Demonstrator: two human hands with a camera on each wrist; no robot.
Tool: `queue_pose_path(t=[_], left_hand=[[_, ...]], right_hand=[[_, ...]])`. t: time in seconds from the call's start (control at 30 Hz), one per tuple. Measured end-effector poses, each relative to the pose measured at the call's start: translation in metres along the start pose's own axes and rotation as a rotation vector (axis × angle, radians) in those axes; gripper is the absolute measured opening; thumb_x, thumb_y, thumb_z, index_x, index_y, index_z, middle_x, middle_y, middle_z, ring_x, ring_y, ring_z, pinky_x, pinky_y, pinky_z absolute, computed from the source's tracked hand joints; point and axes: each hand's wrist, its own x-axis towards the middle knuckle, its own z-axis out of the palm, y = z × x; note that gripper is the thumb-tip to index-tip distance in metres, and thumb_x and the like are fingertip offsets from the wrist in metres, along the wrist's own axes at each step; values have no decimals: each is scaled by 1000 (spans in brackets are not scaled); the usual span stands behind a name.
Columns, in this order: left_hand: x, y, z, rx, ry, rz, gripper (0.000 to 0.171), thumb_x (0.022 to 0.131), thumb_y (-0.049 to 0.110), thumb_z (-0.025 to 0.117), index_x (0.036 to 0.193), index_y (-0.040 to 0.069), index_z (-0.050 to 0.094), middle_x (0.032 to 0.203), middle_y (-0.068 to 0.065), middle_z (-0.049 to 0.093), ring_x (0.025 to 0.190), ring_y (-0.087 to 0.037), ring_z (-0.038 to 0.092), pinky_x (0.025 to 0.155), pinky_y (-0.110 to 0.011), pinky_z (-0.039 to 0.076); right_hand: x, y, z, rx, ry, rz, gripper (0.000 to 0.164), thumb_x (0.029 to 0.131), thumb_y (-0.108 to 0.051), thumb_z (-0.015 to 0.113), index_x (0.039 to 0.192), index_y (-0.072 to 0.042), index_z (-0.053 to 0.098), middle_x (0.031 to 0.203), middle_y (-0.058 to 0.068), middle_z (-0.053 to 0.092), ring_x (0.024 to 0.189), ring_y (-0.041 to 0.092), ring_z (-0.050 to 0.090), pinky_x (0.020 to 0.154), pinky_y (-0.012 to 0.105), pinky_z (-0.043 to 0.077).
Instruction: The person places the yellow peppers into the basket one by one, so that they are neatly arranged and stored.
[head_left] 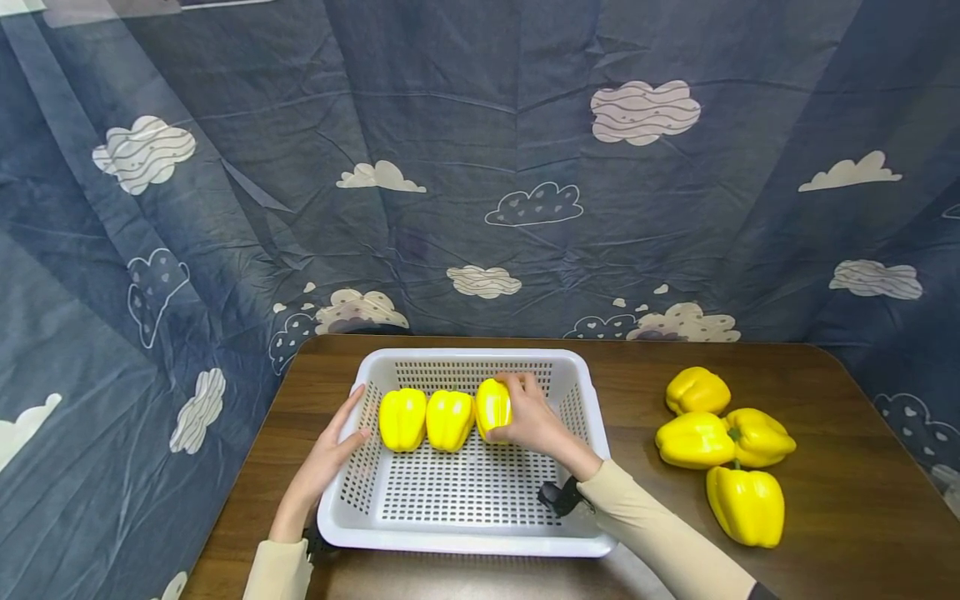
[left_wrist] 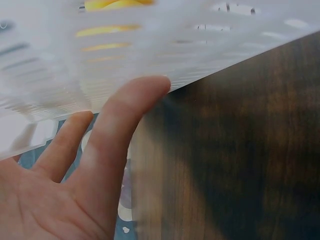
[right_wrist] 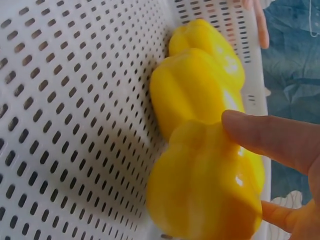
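Note:
My right hand (head_left: 534, 419) grips the rightmost yellow bell pepper (head_left: 492, 408) inside a white plastic basket (head_left: 480, 543), thumb on its near side and fingers at its far side. Left of it, a second bell pepper (head_left: 450, 421) and a third bell pepper (head_left: 402, 420) stand in the same row along the basket's back. In the right wrist view, the held bell pepper (right_wrist: 200, 190) is close against its neighbour. My left hand (head_left: 326, 467) rests at the basket's left side. Its thumb and fingers lie spread and fairly straight against the slotted outer wall (left_wrist: 200, 45).
On the brown wooden table (head_left: 630, 383), right of the basket, several more yellow bell peppers lie grouped, the nearest bell pepper (head_left: 746, 506) toward the front. A dark blue curtain (head_left: 450, 233) with cloud prints hangs behind the table and along its left side.

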Motion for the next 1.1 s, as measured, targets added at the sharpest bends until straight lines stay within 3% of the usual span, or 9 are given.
queue_pose_path(t=[0.47,0.67,1.1], left_hand=[[0,-3,-1,2,9,-5,65,98,12,49,154,24,18,158,-17,10,127,-51,36,84,-55,50],[1,-2,-1,-3,3,-8,65,99,14,49,154,26,18,158,-16,10,128,-51,35,85,-56,49],[0,-3,-1,-28,-1,-13,65,98,14,49,154,26,18,158,-17,10,125,-51,38,84,-55,50]], right_hand=[[4,11,15,-37,-13,-57,89,61,-10,90,136,-3,43,131,22,35,113,40,45,83,50,48],[2,10,12,-37,-49,-40,88,62,-5,88,137,-2,42,130,23,36,116,40,45,91,54,45],[2,6,2,27,-63,28,77,71,-2,80,139,-8,45,134,21,40,120,38,45,95,54,43]])
